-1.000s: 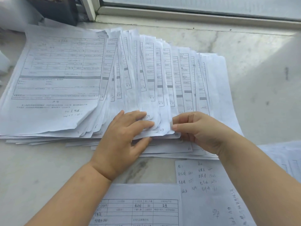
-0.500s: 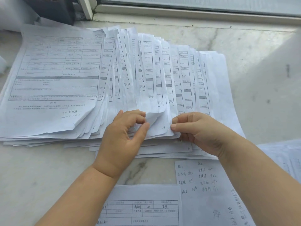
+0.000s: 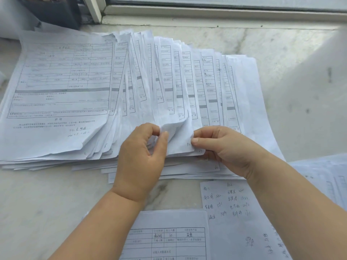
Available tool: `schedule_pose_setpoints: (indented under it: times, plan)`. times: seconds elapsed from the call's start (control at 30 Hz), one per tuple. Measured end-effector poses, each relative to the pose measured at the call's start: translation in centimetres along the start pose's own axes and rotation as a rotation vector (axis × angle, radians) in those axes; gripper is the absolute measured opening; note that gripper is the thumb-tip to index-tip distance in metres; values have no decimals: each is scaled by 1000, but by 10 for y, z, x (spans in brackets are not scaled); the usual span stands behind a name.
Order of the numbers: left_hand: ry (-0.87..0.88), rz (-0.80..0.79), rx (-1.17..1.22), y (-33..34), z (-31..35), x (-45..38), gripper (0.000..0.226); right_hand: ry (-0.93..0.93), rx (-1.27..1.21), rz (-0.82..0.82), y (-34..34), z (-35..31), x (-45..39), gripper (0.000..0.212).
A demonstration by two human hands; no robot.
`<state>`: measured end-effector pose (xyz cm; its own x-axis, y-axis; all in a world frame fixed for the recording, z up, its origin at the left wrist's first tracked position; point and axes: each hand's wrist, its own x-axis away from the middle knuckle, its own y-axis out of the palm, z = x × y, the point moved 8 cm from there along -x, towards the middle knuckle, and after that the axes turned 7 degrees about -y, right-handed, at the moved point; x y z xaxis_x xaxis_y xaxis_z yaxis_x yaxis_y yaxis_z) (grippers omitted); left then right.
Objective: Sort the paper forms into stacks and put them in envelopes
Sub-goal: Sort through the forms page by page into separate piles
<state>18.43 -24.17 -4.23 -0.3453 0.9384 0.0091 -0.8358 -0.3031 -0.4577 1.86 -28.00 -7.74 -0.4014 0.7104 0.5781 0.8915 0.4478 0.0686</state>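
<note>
Dozens of white printed paper forms [image 3: 116, 94] lay fanned out in one overlapping spread on a pale, grey-veined marble surface [image 3: 47, 203]; this spread serves as the landmark. Each sheet carried a ruled table with a grey band across it, and the print was too small to read. Handwritten numbers marked the near corners: "50" sat on the lifted white sheet [image 3: 180, 139], "62" on a lower one, and a signature with a date, illegible, lay under the leftmost table.

At the near edge of the spread, the left hand [image 3: 142, 156] pinched a curled corner of that lifted sheet between thumb and forefinger. Just right of it, the right hand [image 3: 223, 147] pinched the sheet's other edge beside the "50", its remaining fingers curled over the papers below.

Nearer than the spread lay a separate white form with a printed grid [image 3: 169, 239], a handwritten "10" in one cell. To that form's right sat a white sheet of handwritten notes [image 3: 231, 203], names and figures in two columns, not legible. More white papers [image 3: 330, 177] lay right of the spread.

Beyond the spread ran a white window frame [image 3: 206, 14], with a dark object [image 3: 54, 12] at the far left that I could not identify.
</note>
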Motion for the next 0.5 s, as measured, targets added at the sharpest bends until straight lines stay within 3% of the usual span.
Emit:
schedule_pose_setpoints:
  times: [0.13, 0.2, 0.3, 0.37, 0.43, 0.5]
  plan:
    - [-57, 147, 89, -17, -7, -2, 7, -5, -18, -2, 1, 0, 1, 13]
    - [75, 86, 24, -15, 7, 0, 20, -5, -34, 7, 1, -2, 1, 14]
    - [314, -100, -206, 5, 22, 9, 19, -7, -36, 6, 3, -5, -1, 16]
    - [356, -124, -307, 12, 18, 9, 26, -13, -29, 15, 3, -7, -1, 18]
    - [363, -80, -285, 10, 17, 10, 23, -37, -32, 33, -1, -9, -2, 21]
    - [300, -33, -222, 3, 15, 8, 37, -77, -76, 76, -7, -12, -2, 28]
